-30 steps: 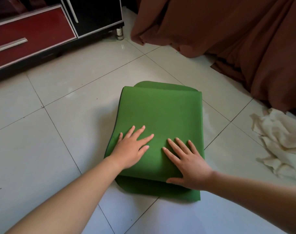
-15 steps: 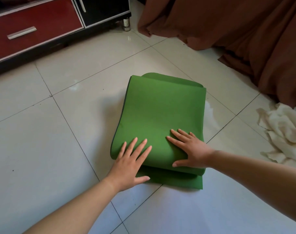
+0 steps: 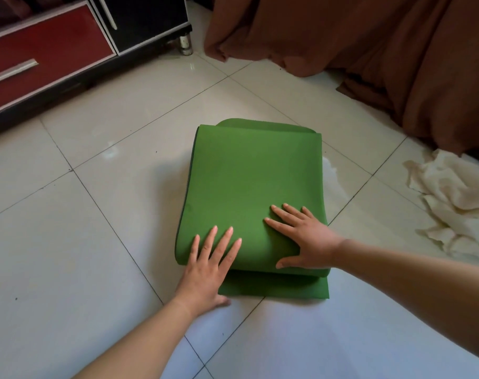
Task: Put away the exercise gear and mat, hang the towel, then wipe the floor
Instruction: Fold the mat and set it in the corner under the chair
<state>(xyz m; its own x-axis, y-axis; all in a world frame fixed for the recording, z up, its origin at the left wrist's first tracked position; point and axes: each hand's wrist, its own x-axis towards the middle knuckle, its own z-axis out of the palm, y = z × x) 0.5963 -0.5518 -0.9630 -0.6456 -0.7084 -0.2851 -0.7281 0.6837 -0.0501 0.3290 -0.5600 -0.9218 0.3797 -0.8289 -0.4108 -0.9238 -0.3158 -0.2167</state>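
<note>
A home living space: pale tiled floor, a red-and-black cabinet with drawer, and brown curtains pooling down.

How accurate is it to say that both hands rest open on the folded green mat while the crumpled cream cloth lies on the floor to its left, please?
One detail is wrong: the cream cloth lies on the floor to the right of the green mat, not its left, as the head view shows. The left hand and right hand do rest open on the folded mat.

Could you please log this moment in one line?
folded green foam mat: pressed | left hand: flat on mat | right hand: flat on mat
</note>
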